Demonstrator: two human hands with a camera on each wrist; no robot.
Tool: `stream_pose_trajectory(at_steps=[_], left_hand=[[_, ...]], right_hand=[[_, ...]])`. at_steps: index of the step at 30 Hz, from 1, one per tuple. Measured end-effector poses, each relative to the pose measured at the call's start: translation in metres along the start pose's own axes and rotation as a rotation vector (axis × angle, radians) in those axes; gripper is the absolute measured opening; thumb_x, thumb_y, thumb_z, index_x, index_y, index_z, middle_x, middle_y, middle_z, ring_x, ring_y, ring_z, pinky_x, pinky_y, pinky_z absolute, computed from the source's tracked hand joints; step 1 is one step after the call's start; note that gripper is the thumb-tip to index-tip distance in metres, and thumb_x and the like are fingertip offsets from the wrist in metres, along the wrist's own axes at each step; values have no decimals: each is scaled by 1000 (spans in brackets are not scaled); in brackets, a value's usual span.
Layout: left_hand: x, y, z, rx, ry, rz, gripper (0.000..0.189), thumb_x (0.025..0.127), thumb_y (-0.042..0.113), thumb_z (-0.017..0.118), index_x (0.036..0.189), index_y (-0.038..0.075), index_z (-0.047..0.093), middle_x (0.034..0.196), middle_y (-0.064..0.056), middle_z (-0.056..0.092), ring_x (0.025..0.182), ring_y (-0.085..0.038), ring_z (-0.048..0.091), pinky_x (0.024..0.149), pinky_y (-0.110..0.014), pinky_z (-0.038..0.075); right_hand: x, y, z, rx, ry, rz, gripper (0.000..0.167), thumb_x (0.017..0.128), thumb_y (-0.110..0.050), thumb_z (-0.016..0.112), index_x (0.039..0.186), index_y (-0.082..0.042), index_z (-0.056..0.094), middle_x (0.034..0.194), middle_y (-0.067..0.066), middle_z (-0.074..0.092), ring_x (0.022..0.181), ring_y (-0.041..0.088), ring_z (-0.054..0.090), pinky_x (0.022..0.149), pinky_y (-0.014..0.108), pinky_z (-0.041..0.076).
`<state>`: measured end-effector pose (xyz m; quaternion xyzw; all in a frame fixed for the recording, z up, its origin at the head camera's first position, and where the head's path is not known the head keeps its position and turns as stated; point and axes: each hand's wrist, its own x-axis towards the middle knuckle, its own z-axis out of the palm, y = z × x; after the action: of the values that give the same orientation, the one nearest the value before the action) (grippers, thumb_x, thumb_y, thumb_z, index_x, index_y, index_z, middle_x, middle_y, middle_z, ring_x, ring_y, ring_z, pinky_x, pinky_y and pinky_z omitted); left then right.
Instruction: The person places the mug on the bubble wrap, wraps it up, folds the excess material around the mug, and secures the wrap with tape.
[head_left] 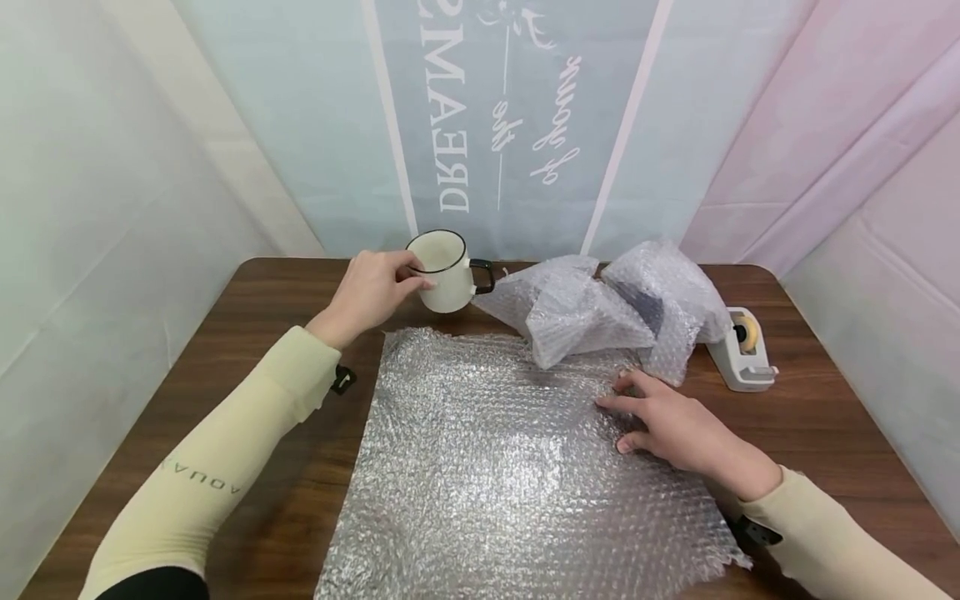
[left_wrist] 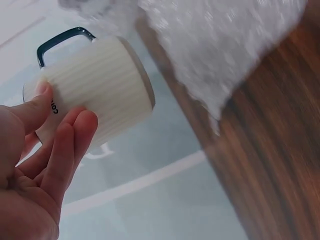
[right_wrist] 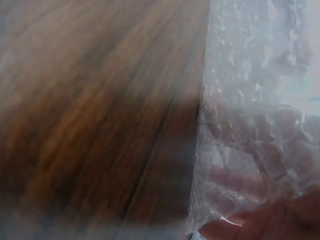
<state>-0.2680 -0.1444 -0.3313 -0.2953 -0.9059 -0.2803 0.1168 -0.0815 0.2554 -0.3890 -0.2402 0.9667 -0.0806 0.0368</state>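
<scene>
While the left hand point(head_left: 371, 287) pinches a cream mug point(head_left: 444, 290), the right hand point(head_left: 671, 425) rests on a bubble wrap sheet point(head_left: 487, 467)

So, starting far left: a pale fabric curtain point(head_left: 97, 167) walls off that side, next to a dark wood-grain table point(head_left: 281, 312). The left arm's pale yellow sleeve point(head_left: 247, 425) has AQUA printed on it, upside down from this angle, plus maybe another character I can't make out. Black strap point(head_left: 343, 379) at the wrist.

The left hand's grip is narrow, thumb and fingers pinching the mug's side near the rim, over by the back edge. It looks held up off the wood in the left wrist view, where you can also read "co" before a finger covers the rest. Black rim, black handle point(head_left: 491, 273) pointing right, pale inside visible from above.

The sheet covers the middle of the table, all shiny. Behind it hangs a blue-grey banner point(head_left: 517, 125) with DREAMS in white capitals, flipped over, and script including "the".

Next come two bubble-wrapped bundles, one point(head_left: 562, 312) beside the mug, the other point(head_left: 671, 287) touching it, something dark showing through; can't tell what's inside either. The right hand has its fingers loosely spread on the sheet just below them. Last up is a white tape dispenser point(head_left: 738, 367) loaded with a yellowish roll point(head_left: 752, 330), near a pinkish curtain point(head_left: 847, 125).
</scene>
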Motion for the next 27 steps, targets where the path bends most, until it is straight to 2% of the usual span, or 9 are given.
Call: stream_pose_trajectory(at_steps=[7,11,14,21,27], left_hand=[[-22,22,-11,-44,0,95,18,84,30,80,90,14,75,74,5,72,61,-7,63,59,-31,47],[-37,33,-13,-93,7,161,17,82,27,82,88,13,75,74,6,72,60,-3,61,54,-28,48],[-48,40,-12,-143,-16,200,15,81,24,83,88,14,74,76,8,71,62,-2,60,53,-26,48],[-67,54,-3,-275,-125,305,13,82,19,82,89,13,74,80,7,72,67,-1,64,56,-20,51],[-79,64,13,-279,-174,445,12,83,21,81,91,14,75,82,8,72,62,3,56,54,-16,46]], right_hand=[[0,-1,0,5,-20,7,62,74,-36,85,132,-22,67,126,8,50,102,24,57,59,30,46],[2,-3,-4,-7,-36,5,63,75,-37,84,133,-21,67,127,9,50,106,27,56,59,33,48],[4,-4,-6,-16,-47,3,63,74,-36,84,132,-19,67,127,11,50,108,29,55,59,35,50],[9,-6,-8,2,-63,-2,63,71,-36,86,128,-17,70,125,12,50,108,31,53,57,35,51],[12,-4,-10,-1,-66,-16,61,69,-38,88,125,-17,72,127,11,51,106,32,55,59,35,52]])
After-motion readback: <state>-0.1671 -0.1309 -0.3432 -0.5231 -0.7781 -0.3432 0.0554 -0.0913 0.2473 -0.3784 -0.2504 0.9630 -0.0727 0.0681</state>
